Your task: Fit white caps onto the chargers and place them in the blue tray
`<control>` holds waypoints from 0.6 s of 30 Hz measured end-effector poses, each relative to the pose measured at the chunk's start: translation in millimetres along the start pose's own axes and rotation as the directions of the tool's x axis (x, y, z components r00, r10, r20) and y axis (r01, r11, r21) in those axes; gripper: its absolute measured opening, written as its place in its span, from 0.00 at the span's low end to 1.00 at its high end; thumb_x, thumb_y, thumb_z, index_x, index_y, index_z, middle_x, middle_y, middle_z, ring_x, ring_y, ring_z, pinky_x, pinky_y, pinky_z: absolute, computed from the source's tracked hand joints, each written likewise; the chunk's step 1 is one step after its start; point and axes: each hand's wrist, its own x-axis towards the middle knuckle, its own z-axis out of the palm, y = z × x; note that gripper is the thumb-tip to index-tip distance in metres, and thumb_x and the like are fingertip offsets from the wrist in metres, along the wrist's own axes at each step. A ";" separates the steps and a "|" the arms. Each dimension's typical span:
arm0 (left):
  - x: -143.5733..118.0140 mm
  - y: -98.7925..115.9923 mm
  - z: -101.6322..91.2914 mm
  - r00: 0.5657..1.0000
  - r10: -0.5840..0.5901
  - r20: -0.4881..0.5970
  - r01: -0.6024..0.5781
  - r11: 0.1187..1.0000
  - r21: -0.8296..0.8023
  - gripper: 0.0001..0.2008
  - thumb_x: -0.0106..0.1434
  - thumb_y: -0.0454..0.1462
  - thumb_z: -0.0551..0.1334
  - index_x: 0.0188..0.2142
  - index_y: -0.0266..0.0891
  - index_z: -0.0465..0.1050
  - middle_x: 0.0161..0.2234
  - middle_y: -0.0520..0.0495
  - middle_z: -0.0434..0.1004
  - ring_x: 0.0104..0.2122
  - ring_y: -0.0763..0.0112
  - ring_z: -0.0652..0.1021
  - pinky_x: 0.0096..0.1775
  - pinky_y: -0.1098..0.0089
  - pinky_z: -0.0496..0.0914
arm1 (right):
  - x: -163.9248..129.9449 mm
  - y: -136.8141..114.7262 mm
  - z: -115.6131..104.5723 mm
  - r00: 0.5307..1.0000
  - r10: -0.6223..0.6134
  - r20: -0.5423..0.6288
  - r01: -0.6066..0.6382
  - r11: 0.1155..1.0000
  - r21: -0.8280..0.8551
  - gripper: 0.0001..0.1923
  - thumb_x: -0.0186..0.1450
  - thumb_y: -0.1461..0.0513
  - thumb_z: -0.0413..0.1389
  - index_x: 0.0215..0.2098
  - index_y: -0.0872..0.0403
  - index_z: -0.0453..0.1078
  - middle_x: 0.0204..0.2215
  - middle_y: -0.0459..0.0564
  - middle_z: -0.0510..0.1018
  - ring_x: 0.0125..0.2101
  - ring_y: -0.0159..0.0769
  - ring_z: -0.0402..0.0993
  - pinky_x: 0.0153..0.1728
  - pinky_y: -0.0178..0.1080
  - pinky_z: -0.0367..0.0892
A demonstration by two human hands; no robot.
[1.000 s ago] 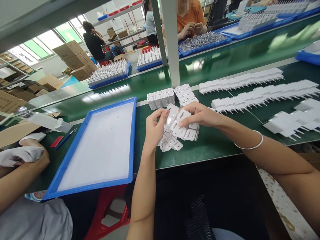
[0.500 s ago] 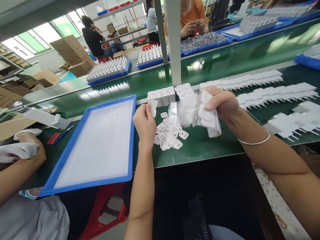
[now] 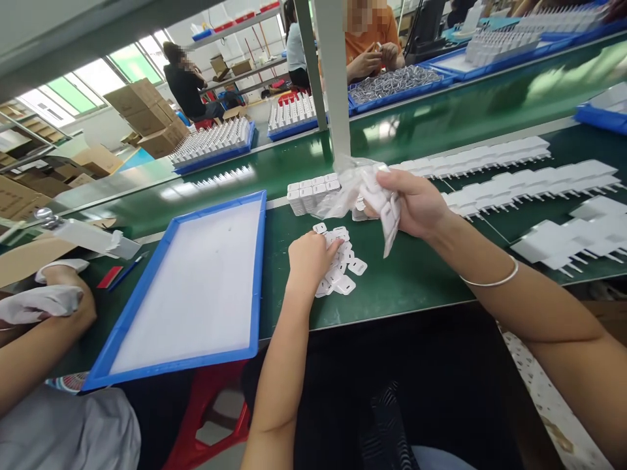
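My right hand [image 3: 416, 202] is closed round a crumpled clear plastic bag [image 3: 345, 176] with white flat pieces inside, held up over the bench. My left hand [image 3: 311, 258] rests on the left side of a loose pile of small white plastic tags [image 3: 343, 264]. Its thumb is stretched out over the pile, while the other fingers are mostly hidden behind the hand. Behind the pile, a neat stack of the same white tags [image 3: 313, 192] stands on the green bench. Another stack is partly covered by the bag.
A blue-rimmed tray [image 3: 260, 274] with a white base lies to the left. Rows of white parts with prongs [image 3: 543, 179] stretch along the right. An upright post [image 3: 336, 85] rises behind the stacks. A co-worker's arm [image 3: 49, 313] is at the far left.
My left hand has lowered from beside the stack onto the pile; the white tag that it held no longer shows in it. The bag in my right hand has swung up and left.
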 end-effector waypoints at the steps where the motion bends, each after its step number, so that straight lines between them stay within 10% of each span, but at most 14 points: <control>1: 0.4 0.2 -1.9 1.000 -0.012 -0.029 0.011 1.000 -0.018 0.25 0.65 0.53 0.64 0.20 0.38 0.75 0.22 0.43 0.73 0.23 0.63 0.73 0.28 0.66 0.61 | 0.1 1.9 0.2 0.999 0.006 -0.037 -0.008 0.999 -0.044 0.18 0.57 0.51 0.69 0.23 0.52 0.69 0.20 0.44 0.68 0.22 0.32 0.65 0.27 0.38 0.65; 5: 3.3 4.7 -16.2 0.959 -0.087 -0.270 0.055 0.991 -0.124 0.22 0.75 0.47 0.51 0.40 0.38 0.80 0.34 0.41 0.78 0.34 0.62 0.77 0.35 0.65 0.67 | -2.1 4.9 2.8 0.996 0.022 -0.092 -0.040 0.980 -0.195 0.18 0.53 0.52 0.73 0.25 0.54 0.74 0.24 0.46 0.75 0.27 0.34 0.72 0.27 0.36 0.65; 9: 5.4 13.6 -27.4 0.862 0.079 -0.501 -0.283 0.894 -0.346 0.21 0.72 0.48 0.58 0.58 0.41 0.73 0.53 0.38 0.75 0.51 0.58 0.77 0.46 0.62 0.74 | -6.6 5.1 8.6 1.000 0.001 0.013 0.003 0.944 -0.329 0.19 0.53 0.50 0.74 0.26 0.54 0.75 0.23 0.45 0.76 0.26 0.33 0.72 0.26 0.35 0.65; 18: 6.0 17.6 -24.5 0.863 0.261 -0.434 -0.460 0.760 -0.458 0.16 0.68 0.38 0.66 0.56 0.44 0.77 0.51 0.44 0.82 0.51 0.63 0.79 0.55 0.58 0.74 | -11.0 11.4 14.0 0.990 -0.043 0.135 0.100 0.887 -0.451 0.21 0.59 0.46 0.69 0.28 0.55 0.74 0.21 0.44 0.71 0.23 0.30 0.64 0.23 0.34 0.58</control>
